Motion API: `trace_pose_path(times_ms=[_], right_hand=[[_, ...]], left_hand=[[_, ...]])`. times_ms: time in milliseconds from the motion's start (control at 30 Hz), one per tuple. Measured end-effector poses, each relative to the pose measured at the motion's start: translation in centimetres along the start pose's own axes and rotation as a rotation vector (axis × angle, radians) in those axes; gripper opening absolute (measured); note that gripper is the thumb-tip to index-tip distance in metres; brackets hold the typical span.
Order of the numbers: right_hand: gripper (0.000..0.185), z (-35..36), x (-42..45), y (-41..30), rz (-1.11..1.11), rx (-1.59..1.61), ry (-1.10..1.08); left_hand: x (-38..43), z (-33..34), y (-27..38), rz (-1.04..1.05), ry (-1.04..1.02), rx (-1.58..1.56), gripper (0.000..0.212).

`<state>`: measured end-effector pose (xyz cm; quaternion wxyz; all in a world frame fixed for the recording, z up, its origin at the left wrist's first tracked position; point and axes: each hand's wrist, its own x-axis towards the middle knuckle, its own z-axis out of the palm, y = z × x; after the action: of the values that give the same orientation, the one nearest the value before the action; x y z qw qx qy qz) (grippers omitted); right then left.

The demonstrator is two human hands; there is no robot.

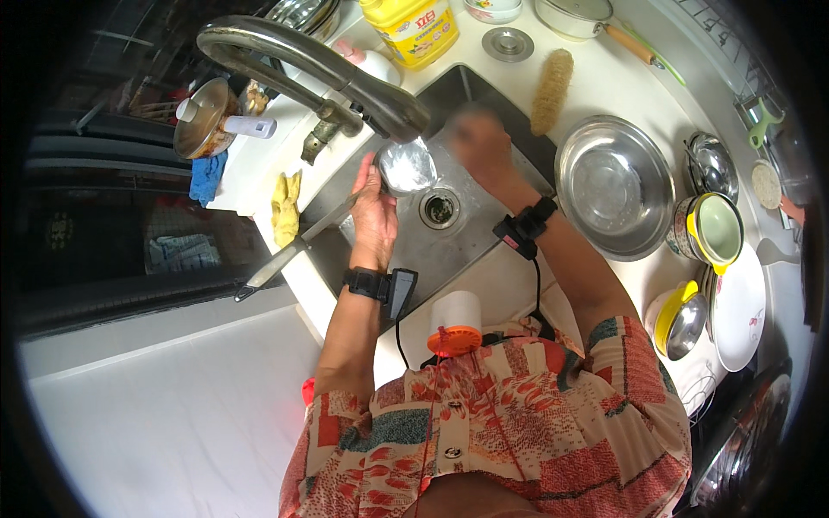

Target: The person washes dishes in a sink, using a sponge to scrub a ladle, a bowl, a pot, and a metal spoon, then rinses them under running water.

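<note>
My left hand (377, 217) holds a metal ladle over the sink. The ladle's shiny bowl (407, 168) is under the spout of the pull-down faucet (388, 107), and water glistens in and around it. Its long handle (269, 267) slants down to the left, past the sink's edge, ending in a dark tip. My right hand (482, 155) is over the far right part of the stainless steel sink (414, 259). Blur covers its fingers, so whether it holds anything cannot be made out. Between my hands, lower down, is the round drain (440, 208).
Right of the sink stand a wide steel basin (615, 188), yellow-handled pots (715, 226) and white plates (738, 311). Behind it are a brown loofah (552, 90), a drain lid (508, 44) and a yellow jug (414, 32). At left lie a yellow cloth (285, 208) and a lidded saucepan (207, 120).
</note>
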<state>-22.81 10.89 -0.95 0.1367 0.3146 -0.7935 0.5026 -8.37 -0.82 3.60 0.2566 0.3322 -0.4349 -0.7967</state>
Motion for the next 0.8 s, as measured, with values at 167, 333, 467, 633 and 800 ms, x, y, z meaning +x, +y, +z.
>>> trace_pose_path(times_ms=[167, 333, 467, 633, 800], right_hand=[[0.019, -2.1, -0.2, -2.8, -0.11, 0.074, -0.044], [0.02, -0.2, -3.5, -5.2, -0.278, 0.143, -0.222], [0.019, -0.5, -3.4, -3.8, -0.221, 0.005, -0.183], [0.015, -1.7, -2.2, -1.2, -0.039, -0.025, -0.142], [0.03, -3.7, -2.1, -0.2, 0.2, -0.011, -0.108]], left_hand=[[0.4, 0.4, 0.2, 0.044, -0.055, -0.026, 0.035], [-0.1, 2.2, -0.6, 0.05, -0.121, -0.076, 0.034], [-0.2, 2.9, -0.6, 0.028, -0.126, -0.082, 0.036], [0.5, 1.4, -0.6, -0.006, -0.119, -0.04, 0.035], [1.2, 1.9, -1.1, -0.122, -0.064, -0.08, 0.032]])
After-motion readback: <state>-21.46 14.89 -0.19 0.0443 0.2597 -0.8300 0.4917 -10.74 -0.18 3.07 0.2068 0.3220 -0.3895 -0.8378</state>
